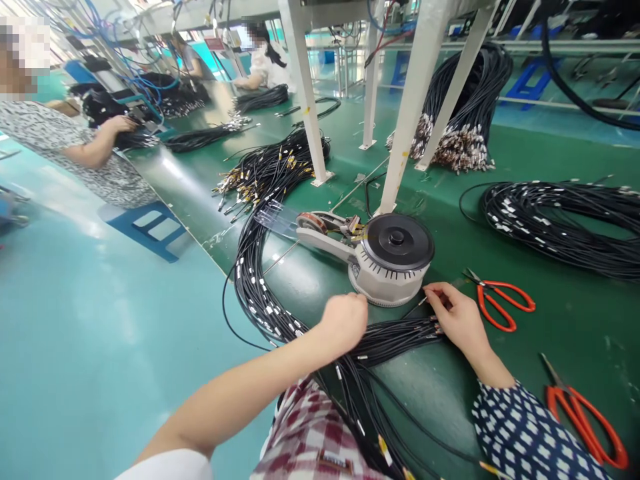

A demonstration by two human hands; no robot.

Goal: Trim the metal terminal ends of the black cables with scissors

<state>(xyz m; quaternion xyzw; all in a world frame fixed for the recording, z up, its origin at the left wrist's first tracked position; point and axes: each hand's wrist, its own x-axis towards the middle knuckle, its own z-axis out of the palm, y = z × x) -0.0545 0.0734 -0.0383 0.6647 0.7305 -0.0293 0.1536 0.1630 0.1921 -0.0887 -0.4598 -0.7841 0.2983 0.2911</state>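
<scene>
A bundle of thin black cables [400,343] with small white labels lies along the near edge of the green table. Over it my left hand [345,323] is closed in a fist; what its fingers hold is hidden. Thumb and forefinger of my right hand [457,320] pinch a black cable near its light tip [423,300]. The other cable ends lie right beneath that hand. Just beyond both hands stands a round grey tape dispenser [390,277] with a black top.
Orange-handled scissors [505,297] and a second orange-handled pair [580,407] lie at right. A cable coil [550,220] and a hanging cable bundle [465,100] are beyond. White posts [407,113] rise behind the dispenser. A co-worker [75,140] handles cables at left, near a blue stool [150,227].
</scene>
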